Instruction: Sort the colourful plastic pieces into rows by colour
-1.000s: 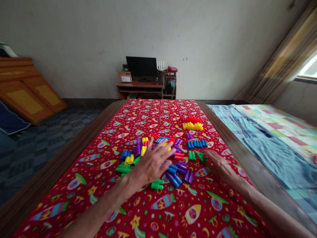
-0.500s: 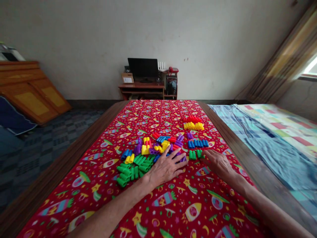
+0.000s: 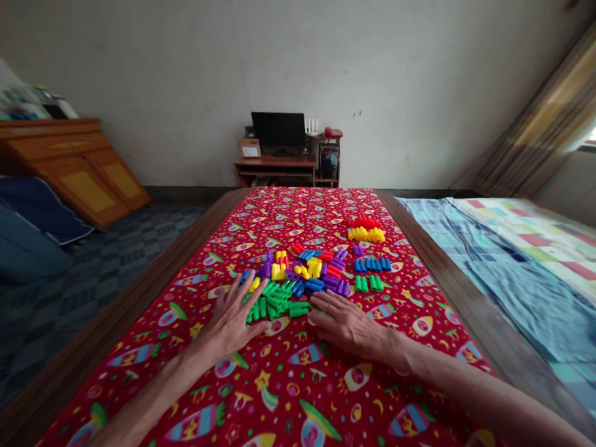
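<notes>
A heap of small plastic blocks in green, yellow, purple, blue and red lies on a red patterned cloth. My left hand lies flat and open against the heap's left side, touching green blocks. My right hand lies flat and open at the heap's near right edge. Sorted rows sit to the right: green, blue, yellow and red.
The cloth covers a long wooden table. A bed with a checked sheet is on the right. A wooden cabinet stands at the left, and a desk with a monitor stands at the far wall.
My left hand swept left across the heap to its left side. My right hand came from the green row to the heap's near right edge. The loose blocks are bunched closer together.
</notes>
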`<action>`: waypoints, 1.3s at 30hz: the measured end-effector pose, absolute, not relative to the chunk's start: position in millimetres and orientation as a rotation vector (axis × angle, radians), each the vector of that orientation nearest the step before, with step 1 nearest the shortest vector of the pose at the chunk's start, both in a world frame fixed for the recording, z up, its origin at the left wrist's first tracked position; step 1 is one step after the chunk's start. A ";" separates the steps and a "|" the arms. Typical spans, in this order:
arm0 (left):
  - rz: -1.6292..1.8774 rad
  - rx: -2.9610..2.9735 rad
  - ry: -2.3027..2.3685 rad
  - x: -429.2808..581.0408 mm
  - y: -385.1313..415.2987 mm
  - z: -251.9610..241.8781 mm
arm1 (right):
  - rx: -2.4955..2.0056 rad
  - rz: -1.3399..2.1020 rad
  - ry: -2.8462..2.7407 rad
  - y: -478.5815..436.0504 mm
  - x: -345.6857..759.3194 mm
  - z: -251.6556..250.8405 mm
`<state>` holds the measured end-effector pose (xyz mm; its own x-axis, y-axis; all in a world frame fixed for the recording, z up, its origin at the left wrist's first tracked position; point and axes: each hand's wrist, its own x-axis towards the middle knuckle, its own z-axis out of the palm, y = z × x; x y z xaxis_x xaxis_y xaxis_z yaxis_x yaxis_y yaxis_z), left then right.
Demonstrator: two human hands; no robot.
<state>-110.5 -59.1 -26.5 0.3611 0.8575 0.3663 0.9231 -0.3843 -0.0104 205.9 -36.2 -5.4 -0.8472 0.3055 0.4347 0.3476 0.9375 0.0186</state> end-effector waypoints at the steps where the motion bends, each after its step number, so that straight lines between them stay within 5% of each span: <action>1: -0.468 -2.412 -1.630 -111.1 -59.5 -34.2 | -0.441 -0.129 -2.672 -32.8 196.2 -8.3; 20: -0.649 -2.410 -1.918 -62.7 52.8 -14.1 | -0.844 -0.353 -2.749 -35.6 166.2 -0.2; 30: -0.720 -2.378 -1.862 -69.8 52.8 -12.2 | -0.726 0.070 -2.515 -6.0 177.0 16.7; 39: -0.558 -2.785 -1.055 20.1 -2.7 29.7 | -1.062 0.087 -2.158 9.2 298.4 33.5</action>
<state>20.1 -2.7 29.7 0.6908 0.6174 0.3763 0.6586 -0.7521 0.0249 298.4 9.2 33.5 -0.4027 0.7134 0.5735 0.6648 0.6587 -0.3524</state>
